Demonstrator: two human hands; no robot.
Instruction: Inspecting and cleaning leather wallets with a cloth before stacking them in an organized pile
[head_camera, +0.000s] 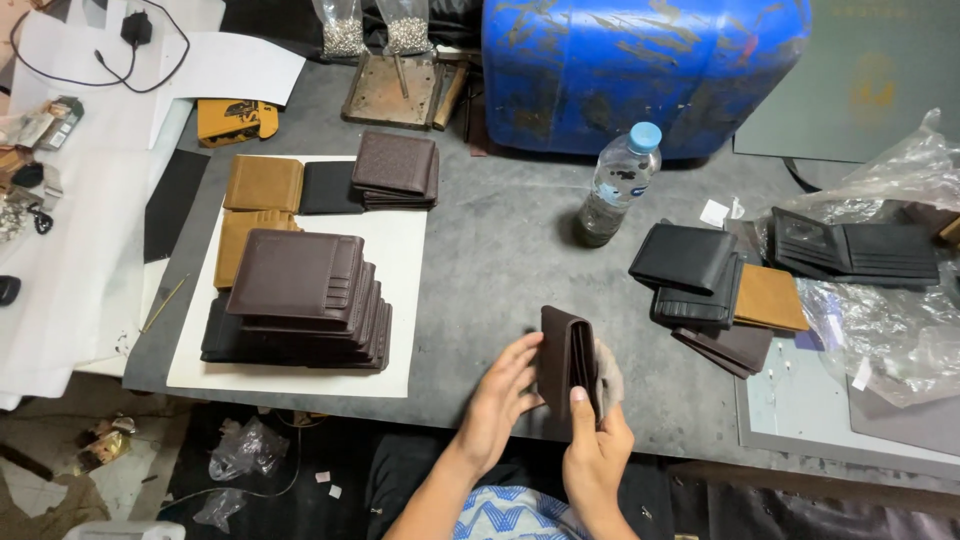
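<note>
Labelled clear bottle (618, 187) beside blue drum (640, 70)

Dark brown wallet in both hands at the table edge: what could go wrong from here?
1. The dark brown wallet is held by left hand and right hand right at the table edge; a slip likely drops it to the floor.
2. The water bottle stands close behind; a forward reach might tip it toward the black wallets.

Dark brown leather wallet (563, 362), folded, upright on edge above the grey table's near edge.
</note>
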